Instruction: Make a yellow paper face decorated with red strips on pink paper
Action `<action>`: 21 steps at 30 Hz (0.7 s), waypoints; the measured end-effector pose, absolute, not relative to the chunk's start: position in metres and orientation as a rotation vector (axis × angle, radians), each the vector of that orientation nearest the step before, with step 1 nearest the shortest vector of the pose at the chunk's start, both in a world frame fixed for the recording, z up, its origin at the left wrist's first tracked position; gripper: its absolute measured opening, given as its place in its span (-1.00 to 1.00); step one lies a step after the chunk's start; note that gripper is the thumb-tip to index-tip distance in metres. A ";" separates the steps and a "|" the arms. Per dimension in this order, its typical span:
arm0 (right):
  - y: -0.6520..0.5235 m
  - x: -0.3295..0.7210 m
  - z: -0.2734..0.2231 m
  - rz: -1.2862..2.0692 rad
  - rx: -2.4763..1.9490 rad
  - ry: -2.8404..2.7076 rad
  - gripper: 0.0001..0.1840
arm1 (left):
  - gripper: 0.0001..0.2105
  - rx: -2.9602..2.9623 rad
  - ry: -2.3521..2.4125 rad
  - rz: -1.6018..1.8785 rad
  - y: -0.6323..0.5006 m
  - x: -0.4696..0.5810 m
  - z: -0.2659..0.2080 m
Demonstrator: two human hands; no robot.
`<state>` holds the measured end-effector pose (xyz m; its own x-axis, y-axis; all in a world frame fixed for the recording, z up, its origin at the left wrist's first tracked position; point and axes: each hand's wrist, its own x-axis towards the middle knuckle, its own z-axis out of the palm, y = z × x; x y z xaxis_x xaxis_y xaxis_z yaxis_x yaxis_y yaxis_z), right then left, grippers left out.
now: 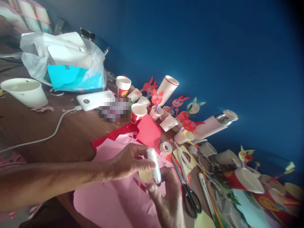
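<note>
My left hand (133, 161) is closed around a white glue stick (154, 167), with the thumb across its side. The stick is tilted, its lower end near the fingers of my right hand (167, 198). That hand is curved, thumb and forefinger apart; whether a fingertip touches the stick is hard to tell. A pale yellow round piece (144, 176) shows between the hands, partly hidden by the left thumb. Beneath both hands lie large sheets of pink paper (104, 199), with red paper (149, 129) behind them.
Black-handled scissors (192, 201), a tape roll (166, 147) and an orange pencil (212, 199) lie to the right. Several paper cups with animal-face cutouts (157, 97) line the wall near a flask (211, 125). A power bank (95, 100), a paper bucket (26, 93) and a plastic bag (97, 63) stand left.
</note>
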<state>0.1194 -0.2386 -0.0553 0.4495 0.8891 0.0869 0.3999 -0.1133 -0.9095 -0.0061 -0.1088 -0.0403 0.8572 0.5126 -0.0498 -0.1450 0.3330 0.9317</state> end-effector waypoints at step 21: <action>-0.232 0.139 -0.042 0.452 -1.697 -1.490 -0.84 | -0.77 1.337 0.427 0.390 -0.113 -0.002 -0.039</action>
<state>0.1386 -0.2316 -0.0416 0.2371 0.9414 0.2399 0.6493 0.0301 -0.7599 -0.0023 -0.1134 -0.0395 0.8604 0.5042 -0.0737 -0.0271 0.1899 0.9814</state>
